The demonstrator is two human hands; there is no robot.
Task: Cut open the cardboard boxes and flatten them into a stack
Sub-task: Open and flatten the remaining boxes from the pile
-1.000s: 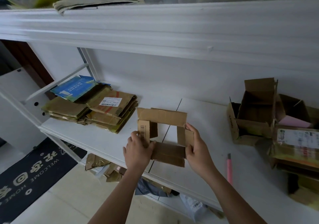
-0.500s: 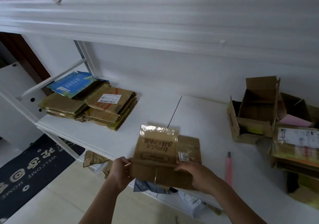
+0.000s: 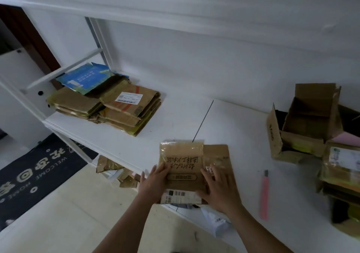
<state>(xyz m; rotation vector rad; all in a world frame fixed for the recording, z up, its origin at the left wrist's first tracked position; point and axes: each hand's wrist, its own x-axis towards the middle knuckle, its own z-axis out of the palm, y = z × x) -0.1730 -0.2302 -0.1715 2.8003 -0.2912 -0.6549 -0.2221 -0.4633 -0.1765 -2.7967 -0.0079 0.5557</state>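
Observation:
A small brown cardboard box (image 3: 187, 163) lies flattened at the front edge of the white shelf (image 3: 175, 120), with handwriting and a label on it. My left hand (image 3: 155, 182) presses on its left side with straight fingers. On its right side rests my right hand (image 3: 218, 188), fingers spread flat. A stack of flattened boxes (image 3: 109, 106), topped by a blue one, sits at the shelf's left end. A pink utility knife (image 3: 264, 196) lies on the shelf to the right of my hands.
Several open, unflattened boxes (image 3: 307, 124) crowd the shelf's right end. Cardboard scraps (image 3: 116, 170) and plastic packaging lie on a lower level under the shelf. A dark welcome mat (image 3: 39, 170) covers the floor at left. A white ledge overhangs above.
The box was held upright and open between both hands; it has been folded down and now lies flat on the shelf under both palms. The view has tilted downward.

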